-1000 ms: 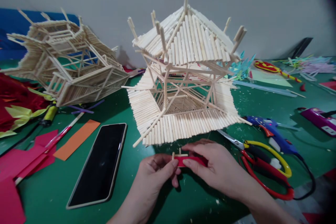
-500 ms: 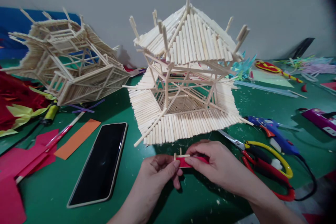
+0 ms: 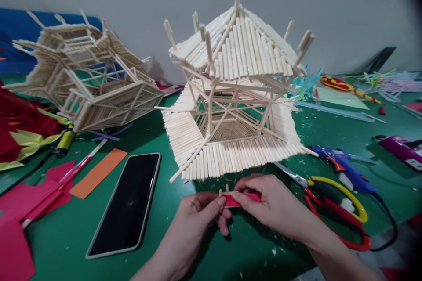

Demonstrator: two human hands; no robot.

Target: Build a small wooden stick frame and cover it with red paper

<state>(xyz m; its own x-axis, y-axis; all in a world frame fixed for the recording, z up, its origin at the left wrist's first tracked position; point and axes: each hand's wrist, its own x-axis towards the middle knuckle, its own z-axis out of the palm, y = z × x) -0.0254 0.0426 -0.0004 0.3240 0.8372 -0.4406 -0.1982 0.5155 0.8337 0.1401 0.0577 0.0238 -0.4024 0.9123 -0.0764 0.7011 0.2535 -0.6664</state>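
Note:
Between my two hands, low in the middle of the head view, is a small red paper strip (image 3: pixel 231 201) held against short pale wooden sticks. Two stick ends (image 3: pixel 227 189) poke up above the strip's top edge. My left hand (image 3: pixel 194 219) pinches the left end between thumb and fingers. Over the right part, my right hand (image 3: pixel 268 199) presses with its thumb in front and fingers behind. How the sticks join behind the paper is hidden. Just beyond my hands stands a pavilion model (image 3: pixel 220 158) built of pale sticks, apart from them.
To the left lie a phone (image 3: pixel 123 206), an orange paper strip (image 3: pixel 99 173) and red paper pieces (image 3: pixel 29 197). A second stick model (image 3: pixel 102 105) rests behind them. Scissors (image 3: pixel 351 224) and a blue glue gun (image 3: pixel 343 164) lie on the right, near a purple device (image 3: pixel 402 149).
The piece has tilted slightly in my fingers: the red strip's face shows more, and the crosswise stick above it shows less. Both hands keep their pinch.

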